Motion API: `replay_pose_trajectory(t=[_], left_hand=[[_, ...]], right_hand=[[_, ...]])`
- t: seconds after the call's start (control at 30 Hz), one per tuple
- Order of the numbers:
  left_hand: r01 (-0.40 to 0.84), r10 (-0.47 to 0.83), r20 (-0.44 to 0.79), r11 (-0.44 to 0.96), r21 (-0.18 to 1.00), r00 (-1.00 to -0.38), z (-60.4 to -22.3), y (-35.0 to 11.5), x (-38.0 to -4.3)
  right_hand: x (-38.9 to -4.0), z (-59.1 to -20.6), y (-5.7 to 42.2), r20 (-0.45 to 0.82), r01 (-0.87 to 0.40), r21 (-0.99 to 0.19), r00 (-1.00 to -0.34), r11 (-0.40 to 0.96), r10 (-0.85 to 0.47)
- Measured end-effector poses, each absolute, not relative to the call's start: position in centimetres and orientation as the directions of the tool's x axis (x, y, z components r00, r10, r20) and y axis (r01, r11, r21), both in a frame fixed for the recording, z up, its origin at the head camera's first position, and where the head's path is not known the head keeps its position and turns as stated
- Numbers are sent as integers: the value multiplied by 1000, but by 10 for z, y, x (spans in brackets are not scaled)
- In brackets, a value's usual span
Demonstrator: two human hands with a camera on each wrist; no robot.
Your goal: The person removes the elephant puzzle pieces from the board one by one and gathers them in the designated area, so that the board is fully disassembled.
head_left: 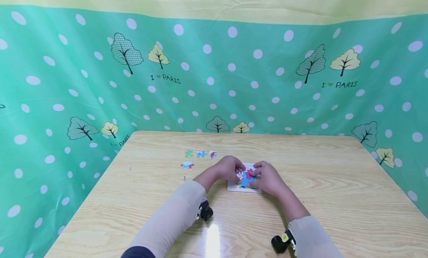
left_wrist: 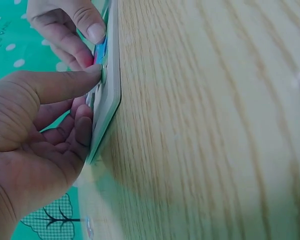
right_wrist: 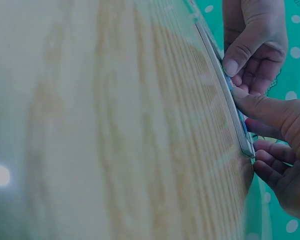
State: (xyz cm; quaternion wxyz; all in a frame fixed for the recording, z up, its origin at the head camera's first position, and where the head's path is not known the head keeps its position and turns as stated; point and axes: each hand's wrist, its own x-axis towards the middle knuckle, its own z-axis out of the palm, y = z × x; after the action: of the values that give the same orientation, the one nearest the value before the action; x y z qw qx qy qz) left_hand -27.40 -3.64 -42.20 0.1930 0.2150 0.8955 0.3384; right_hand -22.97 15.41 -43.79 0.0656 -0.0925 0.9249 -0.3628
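A small jigsaw puzzle [head_left: 247, 179] with blue and red patches lies in a thin white-edged puzzle tray [head_left: 245, 190] on the table. From the left, my left hand [head_left: 229, 168] grips the puzzle between thumb and bent fingers. Opposite it, my right hand [head_left: 269, 179] pinches the puzzle's right side, thumb toward me and forefinger on the far side. In the left wrist view, the left thumb [left_wrist: 80, 81] rests on the puzzle's face, its other fingers curled by the tray edge. The right thumb [right_wrist: 257, 106] touches the puzzle in the right wrist view. Fingers hide part of the picture.
Loose jigsaw pieces lie left of the tray: a green one [head_left: 188, 153], a blue one [head_left: 201, 154], a red-and-white one [head_left: 213, 154] and a blue-and-red one [head_left: 187, 165]. A patterned green curtain [head_left: 234, 83] hangs behind the wooden table [head_left: 334, 176].
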Motion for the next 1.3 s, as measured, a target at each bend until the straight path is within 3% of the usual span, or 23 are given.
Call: replay_pose_trajectory(t=[1.3], left_hand=[[156, 447, -108, 515, 843, -888, -434, -70, -268]], right_hand=[[-228, -438, 153, -79, -81, -696, -979, 714, -188]])
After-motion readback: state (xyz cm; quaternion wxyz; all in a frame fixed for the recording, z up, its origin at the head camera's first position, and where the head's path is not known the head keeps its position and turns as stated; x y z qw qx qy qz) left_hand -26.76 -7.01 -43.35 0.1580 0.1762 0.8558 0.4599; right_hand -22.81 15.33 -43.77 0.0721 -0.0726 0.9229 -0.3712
